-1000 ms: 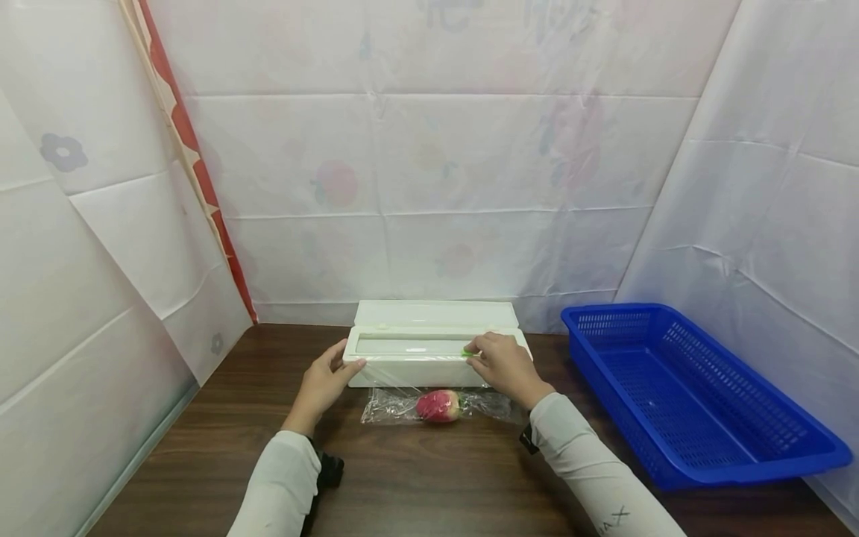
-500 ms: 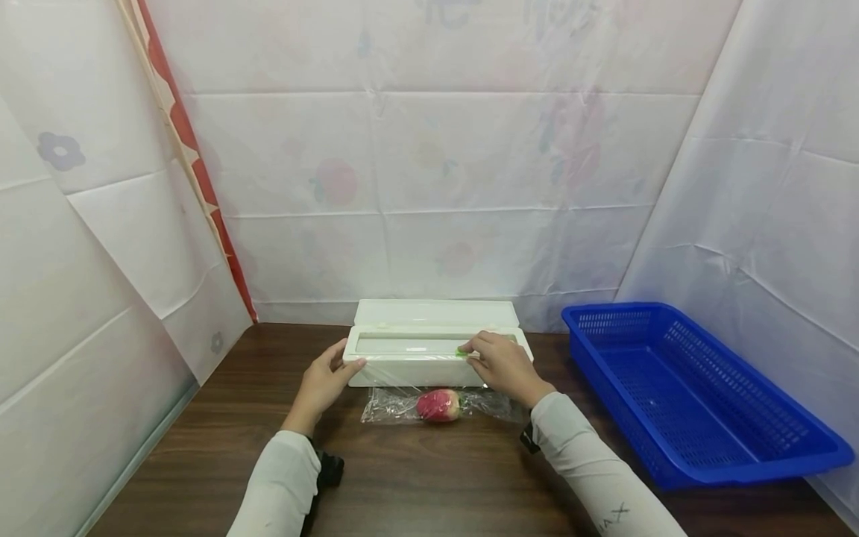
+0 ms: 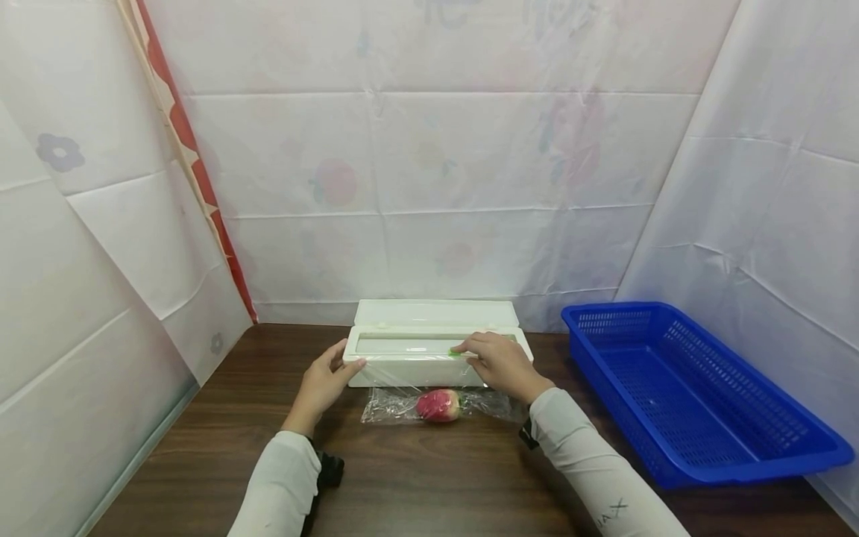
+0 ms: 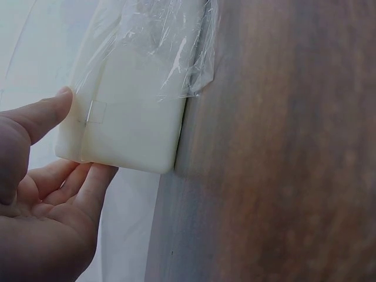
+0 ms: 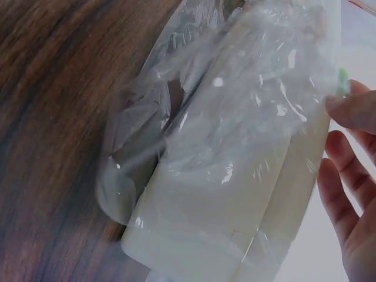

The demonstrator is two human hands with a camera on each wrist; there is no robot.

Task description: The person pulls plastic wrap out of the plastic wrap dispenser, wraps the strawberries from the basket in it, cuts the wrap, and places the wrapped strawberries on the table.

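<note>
A white cling film dispenser point(image 3: 409, 372) stands on the table, its lid point(image 3: 436, 313) raised at the back. My left hand point(image 3: 322, 388) grips its left end; the left wrist view has the thumb on the top edge and the fingers at the end face. My right hand point(image 3: 506, 367) pinches the small green slide cutter point(image 3: 455, 353) on the top front edge, right of the middle. Clear film point(image 5: 235, 117) hangs down the dispenser's front onto the table. A red-and-cream fruit point(image 3: 438, 406) lies in the clear film just in front.
At the right stands a blue perforated plastic basket point(image 3: 705, 475). The brown wood-grain table point(image 3: 416, 485) reaches back to a white printed sheet point(image 3: 436, 253), with more sheeting on both sides.
My right hand's fingertips and the green slide cutter have moved a little left along the dispenser's edge. The left hand, the dispenser and the fruit have kept their places.
</note>
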